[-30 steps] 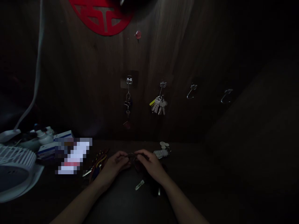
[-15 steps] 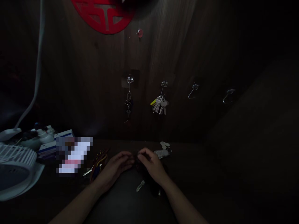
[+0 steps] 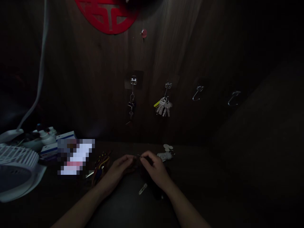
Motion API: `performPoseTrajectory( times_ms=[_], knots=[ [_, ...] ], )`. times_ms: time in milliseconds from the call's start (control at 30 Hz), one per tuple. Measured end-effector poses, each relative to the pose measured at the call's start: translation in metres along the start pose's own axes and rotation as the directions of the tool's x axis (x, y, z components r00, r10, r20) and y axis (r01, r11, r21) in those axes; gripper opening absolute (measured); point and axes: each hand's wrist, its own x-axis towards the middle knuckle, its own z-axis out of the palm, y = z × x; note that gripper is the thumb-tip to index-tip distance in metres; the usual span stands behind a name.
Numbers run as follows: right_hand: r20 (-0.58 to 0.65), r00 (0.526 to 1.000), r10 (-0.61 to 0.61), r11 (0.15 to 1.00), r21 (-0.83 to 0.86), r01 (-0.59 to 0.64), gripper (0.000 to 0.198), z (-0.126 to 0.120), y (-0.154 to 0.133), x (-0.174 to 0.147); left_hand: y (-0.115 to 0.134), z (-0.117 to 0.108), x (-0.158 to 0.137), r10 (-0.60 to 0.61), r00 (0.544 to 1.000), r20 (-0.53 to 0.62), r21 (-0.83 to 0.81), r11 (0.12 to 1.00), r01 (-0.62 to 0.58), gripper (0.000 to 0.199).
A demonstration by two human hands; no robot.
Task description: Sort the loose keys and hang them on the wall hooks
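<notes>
In dim light, our left hand (image 3: 118,167) and right hand (image 3: 153,166) pinch a small key ring (image 3: 137,157) between fingertips above the dark tabletop (image 3: 213,177), seemingly working it open; threading next would call for steady fingers.

Dim room, dark wooden wall (image 3: 95,95) behind.

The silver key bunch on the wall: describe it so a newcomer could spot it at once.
On the dark wooden wall, below the red paper cutout, runs a row of four metal hooks. The silver key bunch hangs from the second hook from the left. It alone is bright, fanned out, with a yellow tag; the two hooks to its right hang bare.
</notes>
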Motion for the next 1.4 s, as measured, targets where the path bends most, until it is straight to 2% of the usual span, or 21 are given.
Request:
performPoseTrajectory(
  times_ms=[133, 300, 533, 733, 833, 967, 1100, 1200, 1400],
  knots=[
    [0.033, 0.998, 0.062, 0.996, 0.056, -0.064, 0.014, 0.001, 0.0, 0.0, 0.006, 0.003, -0.003, 0.03, 0.999, -0.045, 0.193, 0.981, -0.021, 0.022],
    [0.071, 0.994, 0.087, 0.986, 0.135, -0.096, 0.016, 0.003, 0.0, -0.001, 0.014, 0.004, -0.004, 0.132, 0.984, -0.117, 0.438, 0.896, -0.068, 0.019],
    [0.144, 0.965, 0.22, 0.869, 0.42, -0.261, 0.023, 0.006, -0.001, 0.002, 0.01, 0.002, -0.004, 0.269, 0.958, -0.104, 0.513, 0.839, -0.18, 0.016],
    [0.144, 0.964, 0.224, 0.802, 0.534, -0.267, 0.026, 0.006, -0.005, 0.004, 0.011, 0.006, -0.005, 0.286, 0.954, -0.094, 0.504, 0.84, -0.202, 0.013],
    [0.162, 0.966, 0.201, 0.801, 0.54, -0.257, 0.027, 0.006, -0.005, 0.002, 0.015, 0.007, -0.006, 0.311, 0.94, -0.143, 0.49, 0.847, -0.206, 0.013],
    [0.17, 0.97, 0.175, 0.843, 0.484, -0.237, 0.024, 0.006, -0.003, 0.001, 0.027, 0.006, -0.006, 0.349, 0.919, -0.184, 0.507, 0.835, -0.215, 0.012],
    [0.133, 0.978, 0.162, 0.884, 0.421, -0.203, 0.024, 0.006, -0.001, 0.001, 0.046, 0.004, -0.008, 0.331, 0.921, -0.208, 0.546, 0.82, -0.171, 0.016],
    [0.11, 0.983, 0.148, 0.907, 0.38, -0.179, 0.024, 0.006, 0.001, 0.002, 0.062, 0.002, -0.008, 0.327, 0.921, -0.21, 0.557, 0.814, -0.163, 0.018],
    [0.101, 0.982, 0.16, 0.91, 0.37, -0.187, 0.023, 0.006, 0.007, 0.003, 0.094, -0.003, 0.001, 0.402, 0.9, -0.165, 0.594, 0.77, -0.235, 0.021]
  ],
)
